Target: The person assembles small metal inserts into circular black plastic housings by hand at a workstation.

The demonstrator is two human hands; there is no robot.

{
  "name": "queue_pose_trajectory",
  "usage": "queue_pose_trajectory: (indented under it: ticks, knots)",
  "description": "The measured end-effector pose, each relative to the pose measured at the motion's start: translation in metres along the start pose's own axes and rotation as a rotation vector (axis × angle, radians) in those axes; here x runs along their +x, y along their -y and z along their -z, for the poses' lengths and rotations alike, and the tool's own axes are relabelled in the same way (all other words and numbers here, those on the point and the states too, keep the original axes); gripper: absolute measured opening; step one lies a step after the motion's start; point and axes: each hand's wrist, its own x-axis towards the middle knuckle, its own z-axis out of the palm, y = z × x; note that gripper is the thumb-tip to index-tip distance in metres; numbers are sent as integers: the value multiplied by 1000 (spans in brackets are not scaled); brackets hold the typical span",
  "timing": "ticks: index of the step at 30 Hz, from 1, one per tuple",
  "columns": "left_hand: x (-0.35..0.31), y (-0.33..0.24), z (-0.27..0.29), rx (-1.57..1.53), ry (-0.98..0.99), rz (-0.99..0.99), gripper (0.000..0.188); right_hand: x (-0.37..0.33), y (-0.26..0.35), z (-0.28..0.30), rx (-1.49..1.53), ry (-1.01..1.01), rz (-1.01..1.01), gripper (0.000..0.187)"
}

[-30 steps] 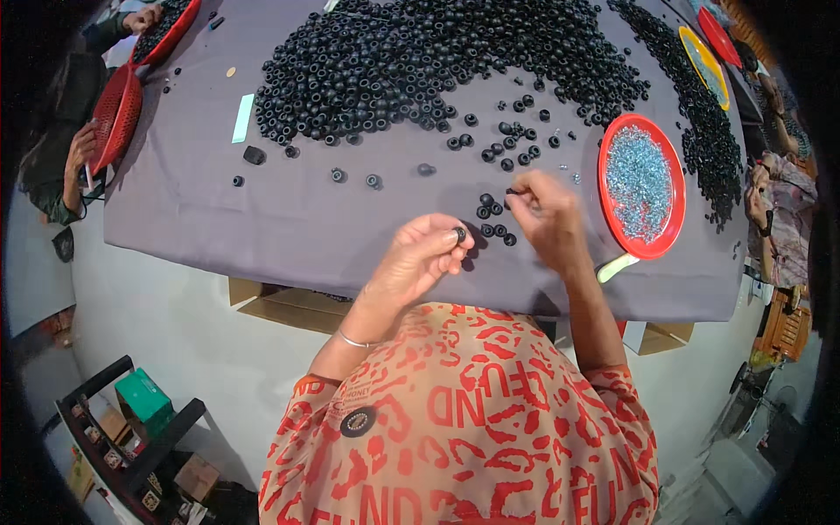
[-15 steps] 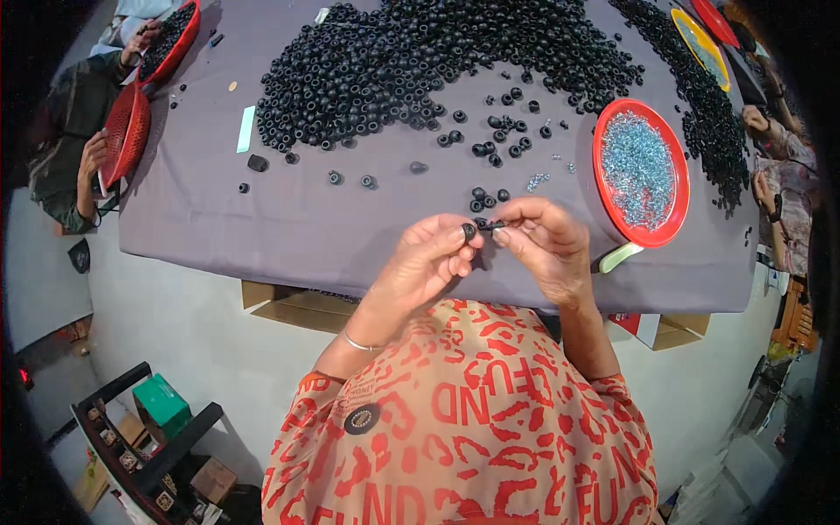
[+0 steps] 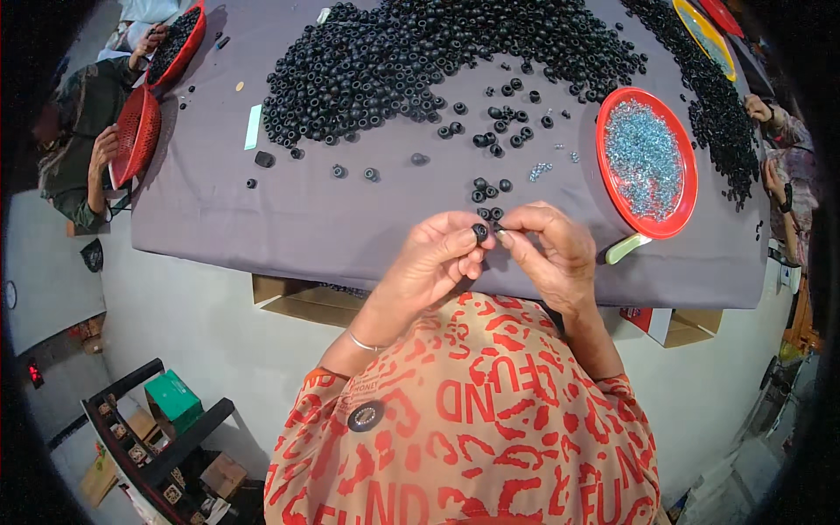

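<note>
My left hand point(image 3: 435, 255) pinches a black hollow round cap point(image 3: 479, 232) between thumb and fingers, its opening facing up. Close beside it, my right hand point(image 3: 556, 254) is closed in a pinch on a small dark piece point(image 3: 498, 227), mostly covered by the fingertips. Both hands are held over the near edge of the table. Just beyond the fingertips stands a small cluster of loose black caps point(image 3: 480, 194). A large heap of the same caps point(image 3: 359, 83) spreads across the far middle.
A red plate point(image 3: 605, 166) of small clear, silvery pieces stands at right, a pale green handle point(image 3: 623, 249) by its near rim. Strips of small black parts point(image 3: 722, 131) lie farther right. Co-workers' hands are at both sides, with red baskets point(image 3: 136, 140) at left.
The view has shifted slightly. My hands stay near each other at the table edge; the small dark piece in my right fingers shows less than before.
</note>
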Motion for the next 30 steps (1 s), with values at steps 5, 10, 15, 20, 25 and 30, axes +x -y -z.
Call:
queue_pose_trajectory:
  ticks: [5, 10, 15, 20, 25, 30]
  knots:
    - [-1, 2, 2, -3, -18, 6, 15, -2, 0, -3, -22, 4, 48, 18]
    - [-2, 2, 2, -14, -11, 14, 16, -6, 3, -2, 101, -17, -107, 20]
    - [-5, 2, -1, 50, -15, -15, 18, -8, 0, -1, 420, 12, -156, 22]
    - [-7, -1, -1, 85, -6, -11, 19, -6, -2, 1, 257, 71, -62, 25]
    - [-7, 0, -2, 91, -23, -14, 19, -5, 1, 1, 106, 19, 2, 24]
    - [-8, 1, -2, 103, -47, 2, 18, 1, 13, -1, -29, -35, 77, 24]
